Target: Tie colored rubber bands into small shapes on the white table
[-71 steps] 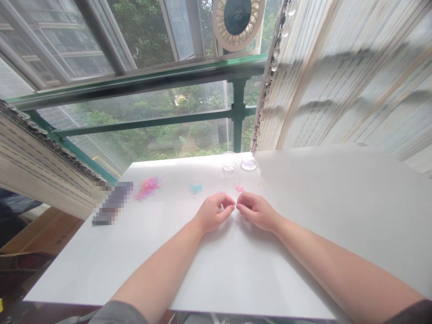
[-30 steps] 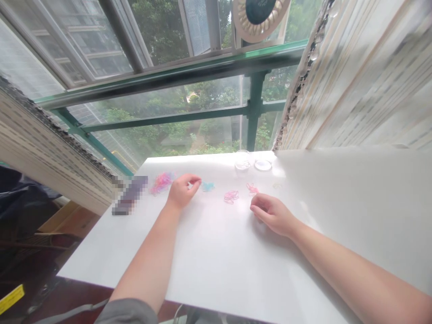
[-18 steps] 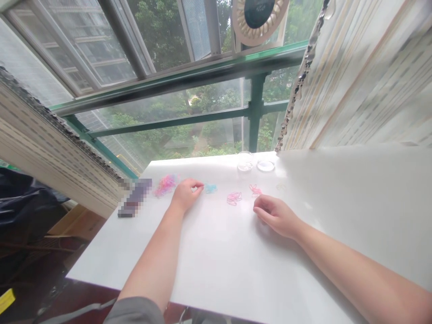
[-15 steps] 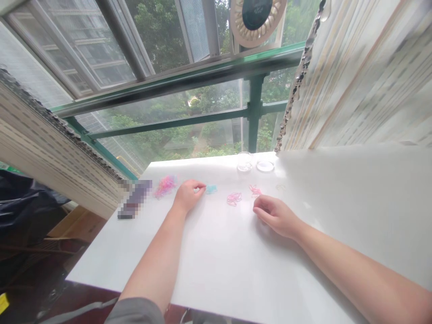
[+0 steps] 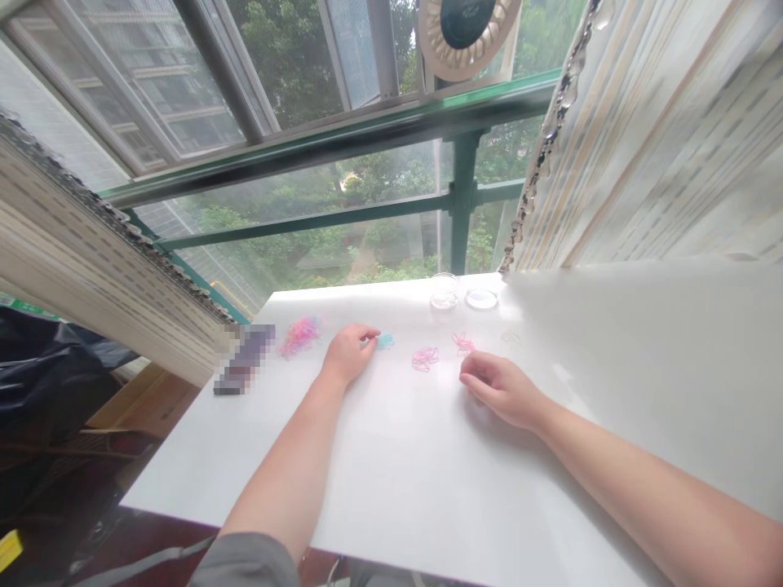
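Poised with left hand at blue bands on the table, drawn nearly into a pinch — impossible to tell if holding any; with right hand loosely curled beside pink bands, likewise unclear inside; possibly mixing colours — through a snag or careless nudge.

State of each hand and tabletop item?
Blue pile: loose
Left hand: at its edge, grip unclear
Right hand: loosely curled
Multicoloured pile: loosely heaped
Paler pink pile: loose
Deeper pink pile: loose
Pale loops: loose
Clear container: uncovered
Clear disc: lying flat
Obscured item: pixelated
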Available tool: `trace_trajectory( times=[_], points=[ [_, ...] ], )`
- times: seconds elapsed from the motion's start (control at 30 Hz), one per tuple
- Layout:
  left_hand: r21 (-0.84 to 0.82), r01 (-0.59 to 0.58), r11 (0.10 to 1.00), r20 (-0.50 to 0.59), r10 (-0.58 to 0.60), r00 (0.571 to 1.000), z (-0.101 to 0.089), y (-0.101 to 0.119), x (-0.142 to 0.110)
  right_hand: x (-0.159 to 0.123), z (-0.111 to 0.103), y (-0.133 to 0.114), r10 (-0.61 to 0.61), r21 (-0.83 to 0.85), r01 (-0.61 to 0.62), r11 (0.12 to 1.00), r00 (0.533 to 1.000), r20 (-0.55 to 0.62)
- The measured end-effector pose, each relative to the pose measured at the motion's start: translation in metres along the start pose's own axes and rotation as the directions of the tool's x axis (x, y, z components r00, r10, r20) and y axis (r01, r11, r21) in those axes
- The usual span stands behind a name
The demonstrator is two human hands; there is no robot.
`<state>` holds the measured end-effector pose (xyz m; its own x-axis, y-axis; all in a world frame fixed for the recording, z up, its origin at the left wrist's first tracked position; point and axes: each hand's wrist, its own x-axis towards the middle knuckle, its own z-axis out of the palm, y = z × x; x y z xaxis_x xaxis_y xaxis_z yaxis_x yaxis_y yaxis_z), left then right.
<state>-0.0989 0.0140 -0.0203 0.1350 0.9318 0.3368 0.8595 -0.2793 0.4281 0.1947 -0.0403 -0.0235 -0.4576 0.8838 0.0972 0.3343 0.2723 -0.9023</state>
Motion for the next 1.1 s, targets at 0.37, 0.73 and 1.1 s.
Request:
trace_trajectory(
  times=[0.37,0.73,1.1],
  points=[
    [-0.089,0.154,0.984,-0.299,-0.174,0.938,-0.041,-0.02,-0.006,-0.001,-0.001,-0.001,-0.006,-0.059,0.006,0.998,1.0,-0.008],
    [-0.026,0.425,0.905,-0.372,-0.403,0.836,-0.06,-0.067,-0.051,0.0,0.0,0.005,0.0,-0.152,0.002,0.988,1.0,0.012],
    [0.297,0.488,0.82,-0.115,-0.477,0.871,-0.036,-0.04,-0.039,-0.001,-0.001,0.001,0.024,-0.168,-0.019,0.986,0.999,0.023]
  ],
)
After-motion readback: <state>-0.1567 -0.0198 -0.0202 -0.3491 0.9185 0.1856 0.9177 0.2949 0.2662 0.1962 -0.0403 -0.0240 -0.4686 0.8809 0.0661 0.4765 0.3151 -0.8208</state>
